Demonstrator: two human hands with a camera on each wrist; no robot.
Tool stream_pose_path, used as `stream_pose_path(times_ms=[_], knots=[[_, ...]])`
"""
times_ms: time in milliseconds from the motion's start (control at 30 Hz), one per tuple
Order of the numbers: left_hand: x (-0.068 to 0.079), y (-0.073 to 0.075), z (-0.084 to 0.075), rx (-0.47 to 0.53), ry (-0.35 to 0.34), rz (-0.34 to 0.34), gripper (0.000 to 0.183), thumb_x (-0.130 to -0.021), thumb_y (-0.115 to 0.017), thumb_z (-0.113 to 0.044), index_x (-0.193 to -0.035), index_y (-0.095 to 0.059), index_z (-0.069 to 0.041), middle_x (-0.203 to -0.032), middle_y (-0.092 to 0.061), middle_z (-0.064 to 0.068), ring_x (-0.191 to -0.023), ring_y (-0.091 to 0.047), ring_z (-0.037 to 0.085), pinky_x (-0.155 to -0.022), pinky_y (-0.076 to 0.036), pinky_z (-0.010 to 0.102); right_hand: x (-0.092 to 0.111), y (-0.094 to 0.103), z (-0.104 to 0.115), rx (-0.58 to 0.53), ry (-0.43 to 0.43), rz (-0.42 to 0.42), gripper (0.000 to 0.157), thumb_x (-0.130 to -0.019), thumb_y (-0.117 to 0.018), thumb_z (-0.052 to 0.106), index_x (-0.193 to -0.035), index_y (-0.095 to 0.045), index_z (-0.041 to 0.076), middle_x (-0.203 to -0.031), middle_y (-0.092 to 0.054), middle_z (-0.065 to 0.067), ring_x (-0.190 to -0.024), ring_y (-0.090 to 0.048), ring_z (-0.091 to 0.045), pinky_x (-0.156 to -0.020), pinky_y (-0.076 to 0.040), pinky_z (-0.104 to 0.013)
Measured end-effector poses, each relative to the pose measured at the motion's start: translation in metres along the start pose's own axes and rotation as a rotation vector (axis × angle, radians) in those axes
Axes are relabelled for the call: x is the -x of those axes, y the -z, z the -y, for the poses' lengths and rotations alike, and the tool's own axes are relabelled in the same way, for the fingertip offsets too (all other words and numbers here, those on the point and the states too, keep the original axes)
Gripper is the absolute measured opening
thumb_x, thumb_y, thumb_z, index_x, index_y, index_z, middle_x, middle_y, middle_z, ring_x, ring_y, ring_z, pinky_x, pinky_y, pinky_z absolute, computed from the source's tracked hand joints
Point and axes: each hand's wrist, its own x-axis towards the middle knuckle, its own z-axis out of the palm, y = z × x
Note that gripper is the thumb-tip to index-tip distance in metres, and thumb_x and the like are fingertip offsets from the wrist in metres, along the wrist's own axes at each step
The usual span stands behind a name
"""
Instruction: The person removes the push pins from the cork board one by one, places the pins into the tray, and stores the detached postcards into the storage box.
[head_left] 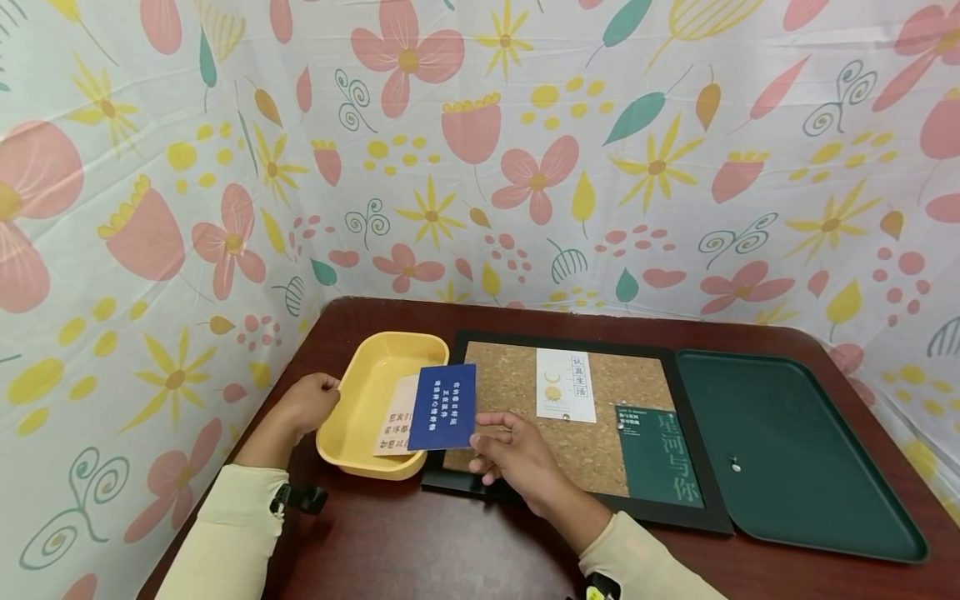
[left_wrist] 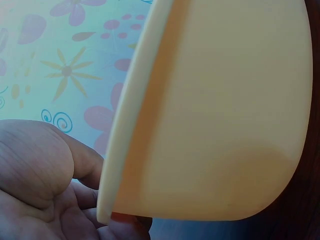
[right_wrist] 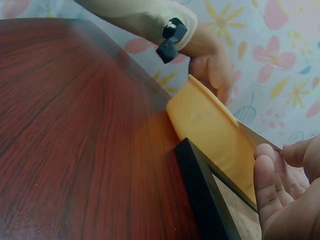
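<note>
My left hand [head_left: 311, 402] holds the left rim of a yellow plastic basin [head_left: 384, 346]; the left wrist view shows its fingers at the basin's rim [left_wrist: 131, 110]. Between thumb and fingers, my right hand [head_left: 517, 458] pinches the lower right edge of a blue card [head_left: 450, 396] with white writing, held over the basin's right side. Partly behind it, a beige card [head_left: 393, 429] with brown writing lies in the basin. In the right wrist view, the right hand [right_wrist: 292, 190] is beside the basin's wall [right_wrist: 215, 132].
Right of the basin lies a black-framed cork board [head_left: 495, 375]. A white card [head_left: 555, 392] and a green card [head_left: 660, 458] are on it, each with a small pin. Farther right sits a dark green tray [head_left: 795, 417] with a tiny pin-like piece [head_left: 736, 468]. Patterned cloth [head_left: 465, 208] hangs behind the table.
</note>
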Motion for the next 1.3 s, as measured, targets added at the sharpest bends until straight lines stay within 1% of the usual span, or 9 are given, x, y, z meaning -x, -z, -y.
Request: stream_pose_path(times_ms=[167,367,633,733,1067,1300], knots=[[0.0,-0.001,0.0,-0.002,0.0,-0.012,0.039,-0.108,-0.039,-0.014,-0.135,-0.051,0.012,-0.114,-0.062,0.022,-0.088,-0.065,0.026,-0.072,-0.054,0.036,-0.001,-0.003,0.001,0.005,-0.001,0.001,0.044,-0.099,-0.069,0.01,-0.137,-0.053,-0.005,-0.098,-0.071,-0.023,-0.069,-0.069,-0.018,-0.059,-0.055,-0.028],[0.001,-0.001,-0.001,0.001,0.004,-0.008,0.04,-0.108,-0.038,-0.014,-0.136,-0.05,0.012,-0.114,-0.062,0.022,-0.088,-0.065,0.026,-0.071,-0.054,0.036,-0.004,-0.006,0.001,0.015,-0.002,0.002,0.044,-0.099,-0.068,0.013,-0.137,-0.053,-0.004,-0.101,-0.071,-0.023,-0.069,-0.069,-0.018,-0.059,-0.055,-0.029],[0.001,-0.001,-0.001,-0.003,0.005,-0.013,0.04,-0.108,-0.039,-0.014,-0.136,-0.05,0.012,-0.115,-0.062,0.023,-0.089,-0.065,0.027,-0.072,-0.054,0.036,-0.006,-0.012,0.0,0.006,0.007,0.014,0.043,-0.099,-0.068,0.012,-0.136,-0.053,-0.005,-0.096,-0.071,-0.023,-0.067,-0.068,-0.017,-0.059,-0.055,-0.028],[0.001,-0.001,-0.002,-0.004,0.006,-0.015,0.039,-0.108,-0.039,-0.014,-0.135,-0.051,0.012,-0.115,-0.062,0.023,-0.088,-0.065,0.027,-0.071,-0.054,0.036,-0.008,-0.013,-0.001,0.007,0.007,0.012,0.043,-0.099,-0.068,0.012,-0.135,-0.054,-0.005,-0.097,-0.071,-0.022,-0.067,-0.068,-0.017,-0.058,-0.055,-0.028],[0.001,-0.001,-0.002,-0.012,-0.006,-0.011,0.04,-0.108,-0.039,-0.013,-0.137,-0.049,0.013,-0.12,-0.06,0.024,-0.093,-0.064,0.029,-0.075,-0.054,0.038,-0.012,-0.017,-0.005,0.004,0.008,0.003,0.042,-0.098,-0.069,0.011,-0.133,-0.055,-0.006,-0.099,-0.071,-0.022,-0.066,-0.068,-0.016,-0.057,-0.055,-0.027],[0.001,-0.002,-0.002,-0.021,-0.001,-0.014,0.04,-0.108,-0.039,-0.014,-0.137,-0.049,0.012,-0.12,-0.06,0.024,-0.094,-0.064,0.029,-0.076,-0.054,0.038,-0.015,-0.02,-0.006,-0.001,0.007,0.006,0.041,-0.098,-0.068,0.01,-0.133,-0.054,-0.006,-0.101,-0.072,-0.022,-0.068,-0.069,-0.017,-0.057,-0.055,-0.027]])
